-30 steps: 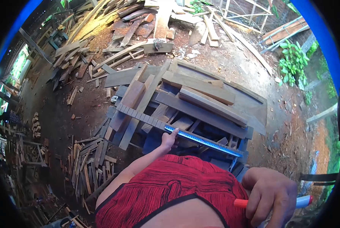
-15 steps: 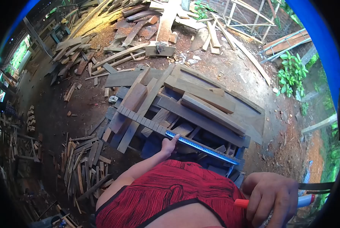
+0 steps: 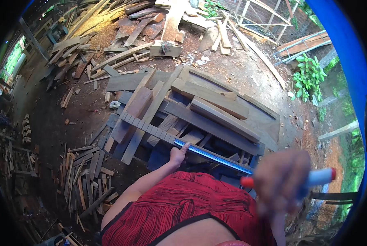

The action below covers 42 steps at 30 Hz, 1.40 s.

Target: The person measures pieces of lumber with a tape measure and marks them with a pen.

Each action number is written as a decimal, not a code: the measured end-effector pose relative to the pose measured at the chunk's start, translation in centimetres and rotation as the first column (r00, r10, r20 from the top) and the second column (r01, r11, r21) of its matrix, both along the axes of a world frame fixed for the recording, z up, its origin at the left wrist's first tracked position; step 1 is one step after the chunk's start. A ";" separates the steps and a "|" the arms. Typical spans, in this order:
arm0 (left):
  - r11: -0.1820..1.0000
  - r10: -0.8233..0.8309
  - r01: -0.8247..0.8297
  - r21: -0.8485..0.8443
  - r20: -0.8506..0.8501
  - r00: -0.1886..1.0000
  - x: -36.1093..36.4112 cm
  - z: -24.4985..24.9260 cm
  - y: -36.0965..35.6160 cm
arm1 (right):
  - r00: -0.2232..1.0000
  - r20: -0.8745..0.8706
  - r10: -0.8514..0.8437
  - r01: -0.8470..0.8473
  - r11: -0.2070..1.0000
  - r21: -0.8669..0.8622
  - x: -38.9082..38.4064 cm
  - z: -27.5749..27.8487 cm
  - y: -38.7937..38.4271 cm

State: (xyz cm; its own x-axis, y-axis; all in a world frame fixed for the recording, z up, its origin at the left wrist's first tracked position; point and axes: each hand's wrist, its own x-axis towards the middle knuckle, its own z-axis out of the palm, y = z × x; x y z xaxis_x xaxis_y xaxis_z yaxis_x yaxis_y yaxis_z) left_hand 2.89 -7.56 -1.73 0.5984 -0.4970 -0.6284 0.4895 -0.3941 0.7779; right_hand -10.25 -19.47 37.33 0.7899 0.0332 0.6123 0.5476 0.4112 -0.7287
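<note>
My left hand (image 3: 178, 155) is closed at the near edge of a narrow wooden strip (image 3: 147, 128), its thumb pressing on a blue-looking measuring tape (image 3: 216, 157). The tape lies along the right part of the strip. Evenly spaced dark cross lines mark the strip's left part. My right hand (image 3: 279, 178), smeared by motion, is closed around a red and white marker (image 3: 320, 177) and hangs over the right end of the tape. The marker's red end (image 3: 246, 182) points left.
Under the strip lie stacked boards (image 3: 216, 123) and a thick beam (image 3: 135, 107). A scrap wood pile (image 3: 83, 176) lies on the ground at left. More planks (image 3: 140, 30) and sawdust are at the back. A leafy plant (image 3: 308, 78) grows at right.
My right hand has risen with the marker and moved toward the tape's right end. My left hand stays on the tape. The whole view has shifted slightly.
</note>
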 end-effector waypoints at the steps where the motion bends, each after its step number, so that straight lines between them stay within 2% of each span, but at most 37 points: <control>1: 1.000 0.000 0.000 -0.007 0.007 1.000 0.0 0.1 0.0 | 0.965 -0.145 -0.218 0.211 0.975 -0.061 -0.1 0.1 0.7; 3: 1.000 -0.024 0.024 0.003 0.003 1.000 -0.1 0.8 0.0 | 0.938 -0.139 -0.316 0.305 0.947 -0.097 1.1 0.2 2.0; 5: 0.999 -0.017 0.017 0.030 0.002 1.000 0.0 1.8 0.0 | 0.900 -0.098 -0.424 0.392 0.888 -0.242 2.0 1.1 2.7; 6: 0.999 -0.044 0.044 0.027 -0.021 0.999 0.1 0.3 0.0 | 0.847 -0.243 -0.473 0.436 0.879 -0.194 2.3 1.9 3.9; 7: 0.999 -0.039 0.040 0.037 -0.013 0.999 0.1 0.9 0.0 | 0.778 -0.383 -0.497 0.479 0.865 -0.148 2.4 2.9 5.2; 8: 1.000 0.006 -0.006 -0.021 0.020 1.000 -0.2 1.5 -0.3 | 0.786 -0.380 -0.488 0.476 0.870 -0.133 2.4 4.1 6.0; 10: 0.986 0.101 -0.090 -0.139 0.074 0.992 -0.7 2.6 -0.5 | 0.673 -0.613 -0.415 0.454 0.885 -0.100 2.7 5.8 7.2; 13: 0.997 0.059 -0.056 -0.057 0.041 0.997 -0.4 2.0 0.1 | 0.734 -0.622 -0.271 0.347 0.938 0.002 2.6 5.9 7.3; 16: 0.999 -0.043 0.043 0.030 -0.024 0.999 0.1 1.0 -0.2 | 0.792 -0.602 -0.104 0.218 0.968 0.121 2.8 6.2 7.3; 18: 0.998 -0.018 0.019 0.067 -0.012 1.000 0.0 0.1 -0.4 | 0.809 -0.587 -0.024 0.169 0.966 0.195 2.8 6.1 7.1; 21: 1.000 -0.012 0.012 0.019 -0.023 1.000 -0.1 0.5 -0.5 | 0.831 -0.545 0.106 0.078 0.949 0.305 3.0 6.2 6.8; 25: 0.999 -0.045 0.046 0.006 -0.062 0.997 0.0 -0.7 -0.4 | 0.868 -0.462 0.180 0.018 0.920 0.392 3.3 6.1 6.1; 26: 0.997 -0.047 0.050 0.050 -0.064 0.997 0.0 -0.4 -0.5 | 0.876 -0.440 0.199 -0.012 0.920 0.393 3.3 6.0 5.9; 28: 0.999 -0.039 0.040 0.026 -0.039 0.998 -0.1 -0.6 -0.5 | 0.881 -0.398 0.254 -0.088 0.916 0.392 3.3 5.9 5.8; 30: 1.000 -0.006 0.006 -0.004 -0.121 0.993 0.5 -4.1 -0.2 | 0.876 -0.357 0.325 -0.168 0.899 0.404 3.3 5.8 5.6; 31: 1.000 0.007 -0.006 0.007 -0.117 0.993 0.1 -2.2 -0.6 | 0.871 -0.336 0.358 -0.205 0.887 0.414 3.3 5.8 5.5; 32: 0.999 -0.051 0.051 -0.008 -0.036 0.998 -0.3 0.1 -0.4 | 0.866 -0.313 0.389 -0.240 0.874 0.422 3.3 5.8 5.4; 38: 0.996 -0.090 0.089 -0.026 -0.072 0.993 -0.6 1.4 -0.7 | 0.795 -0.159 0.585 -0.466 0.758 0.457 3.4 5.6 5.0; 40: 1.000 -0.005 0.005 0.002 -0.057 0.998 -1.0 1.6 -0.7 | 0.788 -0.140 0.599 -0.490 0.749 0.446 4.0 5.4 5.1; 41: 0.999 0.012 -0.014 -0.036 -0.046 0.999 -0.7 -0.2 -0.7 | 0.775 -0.120 0.621 -0.560 0.762 0.324 4.9 4.9 5.5; 42: 0.996 0.022 -0.021 -0.086 0.002 1.000 -0.8 -0.1 -0.6 | 0.755 -0.103 0.648 -0.624 0.757 0.193 5.4 4.4 5.8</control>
